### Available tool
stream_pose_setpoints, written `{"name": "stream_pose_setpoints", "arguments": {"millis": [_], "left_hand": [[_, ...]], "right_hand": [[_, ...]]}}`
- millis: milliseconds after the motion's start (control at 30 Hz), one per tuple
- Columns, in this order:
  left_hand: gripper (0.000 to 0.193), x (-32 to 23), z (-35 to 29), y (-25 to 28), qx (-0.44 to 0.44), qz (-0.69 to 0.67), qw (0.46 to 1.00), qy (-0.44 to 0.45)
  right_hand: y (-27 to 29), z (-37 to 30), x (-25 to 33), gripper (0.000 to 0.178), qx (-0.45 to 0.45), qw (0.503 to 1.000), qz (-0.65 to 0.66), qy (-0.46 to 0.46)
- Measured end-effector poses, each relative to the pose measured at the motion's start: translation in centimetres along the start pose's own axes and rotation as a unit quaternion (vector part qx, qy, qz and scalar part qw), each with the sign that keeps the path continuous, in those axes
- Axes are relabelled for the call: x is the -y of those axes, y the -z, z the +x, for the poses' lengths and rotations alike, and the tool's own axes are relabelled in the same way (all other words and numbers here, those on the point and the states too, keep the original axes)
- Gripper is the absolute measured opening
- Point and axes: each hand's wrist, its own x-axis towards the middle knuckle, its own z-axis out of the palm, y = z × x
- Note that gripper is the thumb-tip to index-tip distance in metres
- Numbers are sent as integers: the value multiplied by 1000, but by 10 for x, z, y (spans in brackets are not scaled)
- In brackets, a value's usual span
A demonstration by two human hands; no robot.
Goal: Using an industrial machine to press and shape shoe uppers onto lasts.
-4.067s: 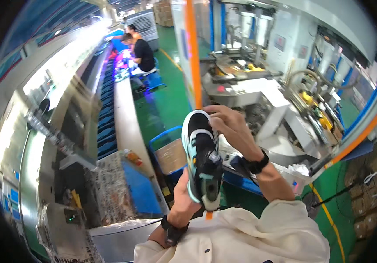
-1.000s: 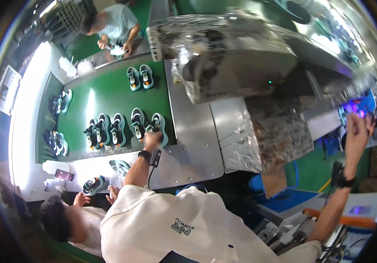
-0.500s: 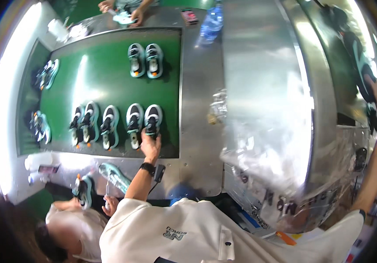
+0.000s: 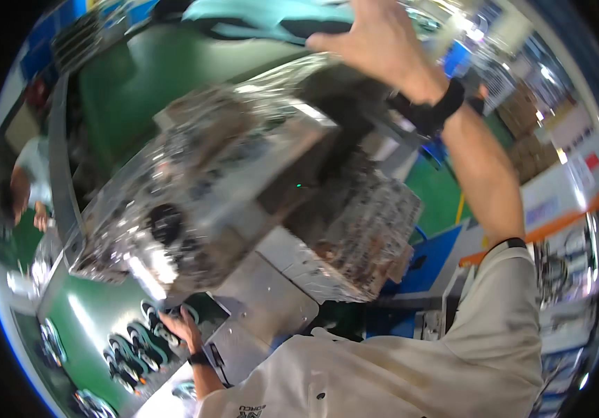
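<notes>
At the top of the view my right hand (image 4: 386, 49) grips a shoe with teal and black parts (image 4: 265, 19). Its thumb lies along the shoe, while the fingertips and part of the shoe are cut off by the upper edge. Low on the left, my left hand (image 4: 184, 329) is at the right end of a row of black, white and teal shoes (image 4: 148, 346) on a green work surface (image 4: 80, 303). Thumb and fingers straddle the heel end of the last shoe (image 4: 192, 313), closed on it as far as the blur shows.
Between my arms stands a bulky metal housing (image 4: 202, 181) wrapped in clear film. Beside it is another film-covered block (image 4: 362, 237). A metal table top (image 4: 265, 299) lies before me. A person (image 4: 31, 174) works at the far left. Cartons (image 4: 522, 115) stand at the far right.
The view has swung right. My right hand with its shoe now shows at the top centre instead of the right rim. My left hand stays by the same shoe row, now lower left.
</notes>
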Motion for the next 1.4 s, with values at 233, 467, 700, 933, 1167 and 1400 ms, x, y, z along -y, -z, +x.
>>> {"name": "stream_pose_setpoints", "arguments": {"millis": [233,467,700,933,1167,1400], "left_hand": [[63,-359,-52,92,678,-505,516,138],[77,-539,-169,154,919,-328,67,210],[58,-562,-363,191,928,-318,119,153],[67,-555,-568,254,904,-325,225,-160],[68,-560,-729,306,937,-187,117,-272],[61,-584,-951,250,876,-163,263,-371]], "right_hand": [[151,-196,32,88,-91,996,-1,-14],[282,-411,137,48,-26,979,-157,-126],[388,-576,255,73,-205,784,63,-583],[430,-707,336,67,-556,486,95,-668],[518,-822,428,58,-632,387,-139,-657],[572,-833,475,57,-603,351,-294,-653]]}}
